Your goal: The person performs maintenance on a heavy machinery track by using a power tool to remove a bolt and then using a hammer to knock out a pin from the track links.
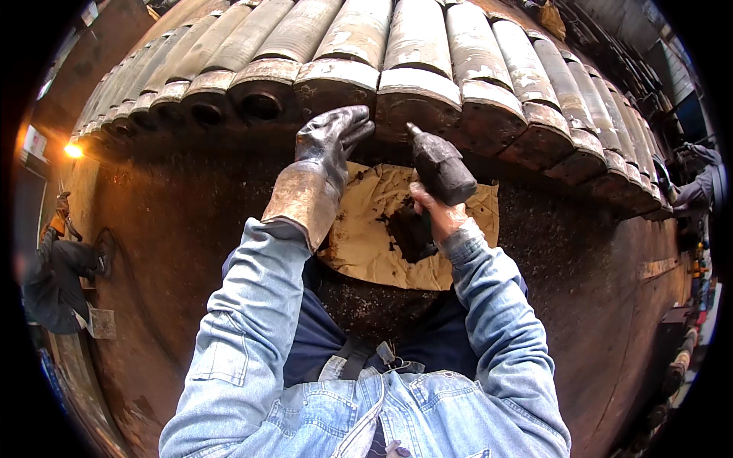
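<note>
My left hand (334, 139), in a dark, grimy glove with a tan leather cuff, is held up at the end face of a metal cylinder (336, 95). Its fingers stretch to the right with nothing visible in them; whether they touch the metal I cannot tell. Bare and smudged, my right hand (443, 217) is wrapped round a dark cordless power driver (444, 169). The driver's narrow nose points up and forward at the neighbouring cylinder's end block (416, 103), apart from my left hand. Creased brown cardboard (359, 229) with dark stains lies below both hands.
A long row of grey metal cylinders (416, 38) curves across the far side. At left, a crouching person (57, 267) is near a bright glow (73, 150). Another person's sleeve (699, 187) shows far right. A dark cable (137, 282) crosses the rusty floor (191, 229).
</note>
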Action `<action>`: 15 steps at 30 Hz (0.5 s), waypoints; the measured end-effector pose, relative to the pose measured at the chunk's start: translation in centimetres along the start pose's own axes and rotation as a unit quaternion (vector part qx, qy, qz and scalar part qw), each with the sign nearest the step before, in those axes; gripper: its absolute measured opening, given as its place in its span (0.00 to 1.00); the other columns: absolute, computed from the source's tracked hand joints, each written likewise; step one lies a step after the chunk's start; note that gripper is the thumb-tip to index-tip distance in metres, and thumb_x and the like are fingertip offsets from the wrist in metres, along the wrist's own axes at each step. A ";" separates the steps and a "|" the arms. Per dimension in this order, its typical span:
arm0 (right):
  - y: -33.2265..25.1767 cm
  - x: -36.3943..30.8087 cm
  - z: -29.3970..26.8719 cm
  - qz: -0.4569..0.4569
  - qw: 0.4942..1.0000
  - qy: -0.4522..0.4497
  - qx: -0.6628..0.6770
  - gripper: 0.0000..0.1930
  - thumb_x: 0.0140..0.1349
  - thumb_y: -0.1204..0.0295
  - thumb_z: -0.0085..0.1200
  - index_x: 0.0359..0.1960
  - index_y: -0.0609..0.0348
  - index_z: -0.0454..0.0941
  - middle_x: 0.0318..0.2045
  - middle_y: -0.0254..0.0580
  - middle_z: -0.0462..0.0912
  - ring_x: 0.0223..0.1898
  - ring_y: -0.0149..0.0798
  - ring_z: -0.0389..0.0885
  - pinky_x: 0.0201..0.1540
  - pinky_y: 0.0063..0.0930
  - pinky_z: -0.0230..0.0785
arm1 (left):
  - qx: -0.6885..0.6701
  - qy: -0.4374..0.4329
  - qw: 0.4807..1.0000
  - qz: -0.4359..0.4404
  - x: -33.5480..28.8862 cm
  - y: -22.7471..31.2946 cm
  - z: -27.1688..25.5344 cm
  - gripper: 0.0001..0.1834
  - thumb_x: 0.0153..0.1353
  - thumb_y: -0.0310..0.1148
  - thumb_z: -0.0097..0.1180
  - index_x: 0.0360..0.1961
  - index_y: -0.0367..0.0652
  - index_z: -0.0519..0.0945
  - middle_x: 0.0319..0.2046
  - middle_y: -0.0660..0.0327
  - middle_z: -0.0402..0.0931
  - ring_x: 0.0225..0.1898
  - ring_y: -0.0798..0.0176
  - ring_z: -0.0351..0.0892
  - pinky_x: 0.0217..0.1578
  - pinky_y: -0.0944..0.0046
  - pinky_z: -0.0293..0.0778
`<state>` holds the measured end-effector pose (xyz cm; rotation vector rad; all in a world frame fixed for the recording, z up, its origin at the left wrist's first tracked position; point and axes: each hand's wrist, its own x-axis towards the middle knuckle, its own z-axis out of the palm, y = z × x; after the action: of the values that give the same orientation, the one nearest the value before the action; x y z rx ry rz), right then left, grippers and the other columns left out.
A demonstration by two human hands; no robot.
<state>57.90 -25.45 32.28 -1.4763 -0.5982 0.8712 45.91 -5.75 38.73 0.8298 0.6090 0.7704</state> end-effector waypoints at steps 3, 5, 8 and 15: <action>-0.2 1.6 1.5 -0.033 0.999 0.004 0.021 0.08 0.64 0.70 0.63 0.40 0.57 0.79 0.28 0.31 0.77 0.29 0.29 0.73 0.36 0.28 0.68 | -0.022 -0.010 1.000 0.014 -0.3 1.0 0.1 0.22 0.72 0.43 0.57 0.53 0.31 0.79 0.53 0.45 0.82 0.56 0.46 0.82 0.63 0.48 0.74; -0.4 2.6 2.3 -0.042 0.998 0.021 0.032 0.10 0.64 0.73 0.64 0.45 0.58 0.79 0.30 0.31 0.77 0.30 0.29 0.73 0.35 0.28 0.68 | -0.028 -0.012 0.999 0.019 -0.1 1.6 -0.2 0.24 0.72 0.45 0.57 0.53 0.32 0.79 0.53 0.46 0.82 0.56 0.47 0.82 0.63 0.48 0.73; -0.5 3.9 3.3 -0.049 0.996 0.030 0.073 0.14 0.62 0.76 0.65 0.49 0.58 0.79 0.34 0.33 0.80 0.30 0.29 0.75 0.33 0.29 0.69 | -0.046 -0.007 0.999 0.027 0.6 2.3 -0.8 0.26 0.71 0.48 0.57 0.55 0.33 0.78 0.52 0.47 0.83 0.55 0.47 0.83 0.64 0.50 0.73; 1.8 5.8 5.1 -0.067 0.982 0.038 0.172 0.14 0.62 0.77 0.65 0.49 0.58 0.80 0.33 0.31 0.80 0.28 0.30 0.75 0.33 0.29 0.68 | -0.049 -0.004 0.999 0.016 -0.1 3.8 -0.9 0.27 0.72 0.50 0.56 0.55 0.34 0.78 0.52 0.47 0.83 0.55 0.47 0.84 0.62 0.50 0.75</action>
<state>56.87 -18.00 29.80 -1.1377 -0.4570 0.7661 43.89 -3.75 41.40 0.7543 0.5474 0.8196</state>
